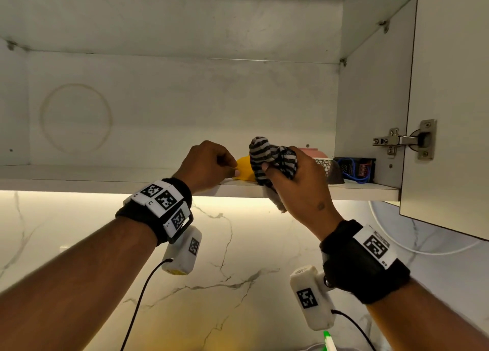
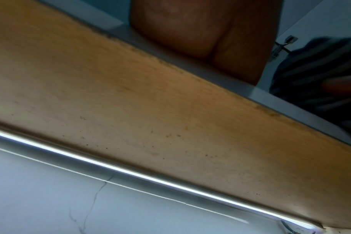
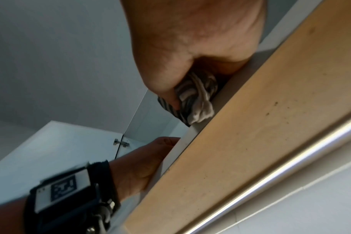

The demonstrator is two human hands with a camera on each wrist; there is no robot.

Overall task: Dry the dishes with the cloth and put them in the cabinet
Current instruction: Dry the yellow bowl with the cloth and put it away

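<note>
Right at your left fingertips sits the yellow dish [image 1: 244, 168], on the cabinet shelf [image 1: 105, 174]. Your left hand [image 1: 209, 165] has curled fingers that pinch its near edge. The dish lies just past those fingers, toward the back of the shelf, so a small push away from you should seat it. Your right hand [image 1: 293, 181] is close beside, on the other side of the dish, squeezed tight around the striped cloth [image 1: 272, 160]. Your left hand is the one on the dish.

One striped cloth [image 1: 274, 162]; one yellow dish [image 1: 246, 169]; one pink bowl [image 1: 313, 152]; one patterned bowl [image 1: 329, 170]; two hands.
</note>
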